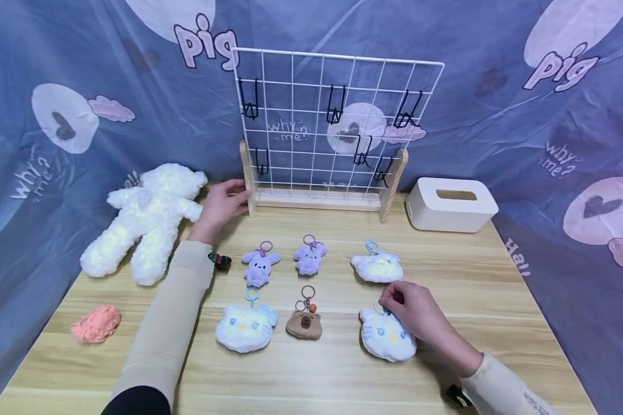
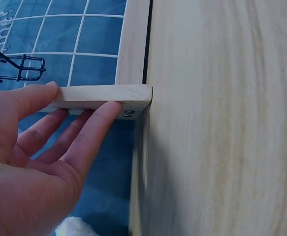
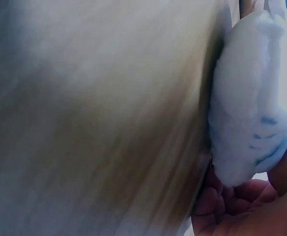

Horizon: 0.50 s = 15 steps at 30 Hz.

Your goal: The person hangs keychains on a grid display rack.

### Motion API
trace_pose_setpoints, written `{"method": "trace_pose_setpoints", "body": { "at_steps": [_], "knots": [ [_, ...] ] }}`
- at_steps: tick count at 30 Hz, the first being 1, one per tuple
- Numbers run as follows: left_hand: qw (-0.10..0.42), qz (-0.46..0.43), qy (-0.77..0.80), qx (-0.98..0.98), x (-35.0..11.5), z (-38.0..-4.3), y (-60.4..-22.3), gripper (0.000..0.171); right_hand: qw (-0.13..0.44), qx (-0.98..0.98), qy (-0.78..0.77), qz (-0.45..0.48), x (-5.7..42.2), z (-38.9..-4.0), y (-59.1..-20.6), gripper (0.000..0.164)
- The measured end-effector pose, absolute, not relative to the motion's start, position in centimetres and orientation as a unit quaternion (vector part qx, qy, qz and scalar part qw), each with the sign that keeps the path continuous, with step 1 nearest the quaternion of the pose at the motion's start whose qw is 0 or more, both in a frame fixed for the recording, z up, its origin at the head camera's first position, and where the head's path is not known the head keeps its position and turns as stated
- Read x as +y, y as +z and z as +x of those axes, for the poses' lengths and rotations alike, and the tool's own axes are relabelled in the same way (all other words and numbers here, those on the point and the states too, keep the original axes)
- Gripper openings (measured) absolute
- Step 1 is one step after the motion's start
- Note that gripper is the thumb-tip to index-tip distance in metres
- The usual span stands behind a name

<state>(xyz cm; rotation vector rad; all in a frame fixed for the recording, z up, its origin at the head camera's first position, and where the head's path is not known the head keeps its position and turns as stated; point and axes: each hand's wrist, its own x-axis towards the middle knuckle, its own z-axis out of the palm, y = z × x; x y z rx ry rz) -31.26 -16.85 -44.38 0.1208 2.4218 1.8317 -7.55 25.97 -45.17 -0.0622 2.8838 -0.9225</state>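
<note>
My left hand (image 1: 222, 208) holds the left wooden leg (image 2: 104, 93) of a white wire grid rack (image 1: 322, 124), thumb on one side and fingers on the other. With thumb and fingertips, my right hand (image 1: 420, 314) pinches the ring at the top of a white cat-face plush keychain (image 1: 386, 337), which lies face up on the table. In the right wrist view this plush (image 3: 251, 98) is seen from its side, and the pinched ring is hidden. Just behind that hand lies another white-and-blue plush keychain (image 1: 378, 267).
Black hooks (image 1: 336, 106) hang on the grid. Two purple plush keychains (image 1: 258, 270), a white cat keychain (image 1: 245, 328) and a brown bear-like keychain (image 1: 304, 324) lie mid-table. A white plush toy (image 1: 150, 219) and pink bundle (image 1: 96, 324) are left, a white tissue box (image 1: 449, 207) back right.
</note>
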Motion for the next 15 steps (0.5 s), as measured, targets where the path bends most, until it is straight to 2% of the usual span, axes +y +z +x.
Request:
{"method": "trace_pose_setpoints", "body": {
  "at_steps": [15],
  "knots": [
    [0.039, 0.043, 0.592, 0.804, -16.8, -31.41, -44.86, 0.05, 0.041, 0.955, -0.293, -0.018, 26.15, -6.72, -45.01, 0.012]
  ]
}}
